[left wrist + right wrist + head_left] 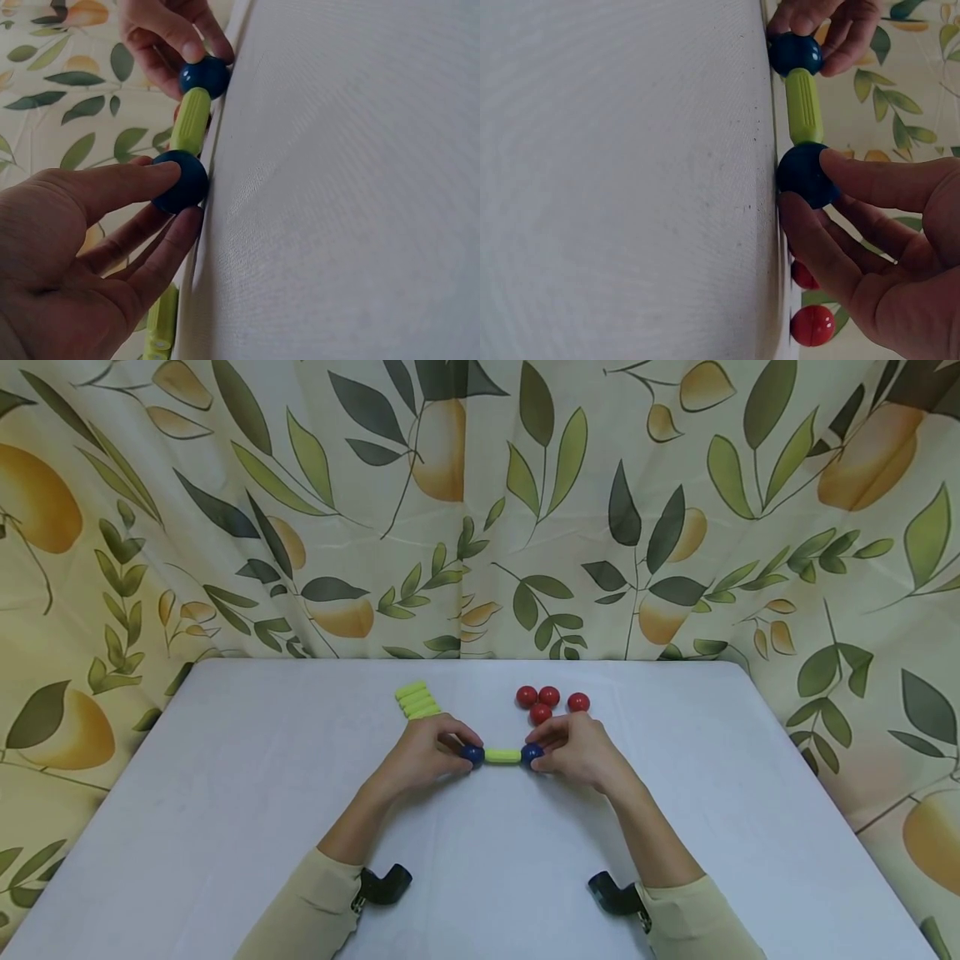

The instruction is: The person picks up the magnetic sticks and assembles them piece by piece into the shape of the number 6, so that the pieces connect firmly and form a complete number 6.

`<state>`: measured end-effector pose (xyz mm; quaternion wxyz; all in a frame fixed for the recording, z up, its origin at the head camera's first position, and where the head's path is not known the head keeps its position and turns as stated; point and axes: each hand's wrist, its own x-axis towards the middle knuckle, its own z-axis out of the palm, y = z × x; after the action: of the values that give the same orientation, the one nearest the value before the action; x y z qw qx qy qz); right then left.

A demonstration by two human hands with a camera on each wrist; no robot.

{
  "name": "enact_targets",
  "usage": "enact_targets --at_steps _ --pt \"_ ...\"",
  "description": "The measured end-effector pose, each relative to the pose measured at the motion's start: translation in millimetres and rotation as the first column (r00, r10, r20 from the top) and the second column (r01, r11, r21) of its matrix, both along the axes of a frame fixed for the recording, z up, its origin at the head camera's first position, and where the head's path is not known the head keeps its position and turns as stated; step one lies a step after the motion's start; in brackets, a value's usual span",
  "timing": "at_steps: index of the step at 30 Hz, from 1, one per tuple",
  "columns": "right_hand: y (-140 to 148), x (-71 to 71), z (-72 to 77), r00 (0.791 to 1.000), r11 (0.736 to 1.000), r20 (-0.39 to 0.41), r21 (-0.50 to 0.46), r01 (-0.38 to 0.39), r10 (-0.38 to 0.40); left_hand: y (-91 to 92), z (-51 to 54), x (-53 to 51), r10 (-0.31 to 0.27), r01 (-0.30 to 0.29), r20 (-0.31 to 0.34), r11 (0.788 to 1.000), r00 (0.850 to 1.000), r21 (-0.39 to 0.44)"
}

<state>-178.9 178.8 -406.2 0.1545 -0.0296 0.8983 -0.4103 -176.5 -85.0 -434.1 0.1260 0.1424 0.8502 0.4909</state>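
Note:
A yellow-green ribbed rod lies level between two glossy blue balls, touching one at each end. My left hand pinches the left blue ball between thumb and fingers. On the other side, my right hand pinches the right blue ball the same way. Both wrist views show the rod joining the balls close to the table surface. In the right wrist view, the nearer ball sits between the right thumb and fingertips.
Several yellow-green rods lie side by side behind my left hand. Behind my right hand sit several red balls. A white cloth covers the table, and a leaf-and-fruit patterned curtain hangs behind it.

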Motion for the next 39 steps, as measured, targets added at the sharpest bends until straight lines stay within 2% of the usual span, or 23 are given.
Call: enact_targets --at_steps 20,31,36,39 --pt "-0.3 1.3 0.3 1.000 1.000 -0.006 -0.001 -0.001 0.001 -3.8 1.8 -1.1 -0.026 0.026 0.028 1.000 0.999 -0.008" --pt "-0.1 -1.0 -0.8 1.000 1.000 -0.005 -0.009 -0.003 0.003 -13.2 3.4 -6.2 -0.035 0.036 0.040 0.999 0.999 -0.026" --pt "0.1 -0.9 -0.5 1.000 1.000 -0.001 -0.005 -0.005 0.005 -19.3 5.3 -9.1 -0.004 0.004 -0.001 0.999 1.000 -0.042" --pt "0.3 -0.9 -0.8 1.000 1.000 0.003 -0.004 -0.003 0.003 -21.5 6.9 -10.2 0.043 -0.045 -0.039 0.998 0.998 -0.040"
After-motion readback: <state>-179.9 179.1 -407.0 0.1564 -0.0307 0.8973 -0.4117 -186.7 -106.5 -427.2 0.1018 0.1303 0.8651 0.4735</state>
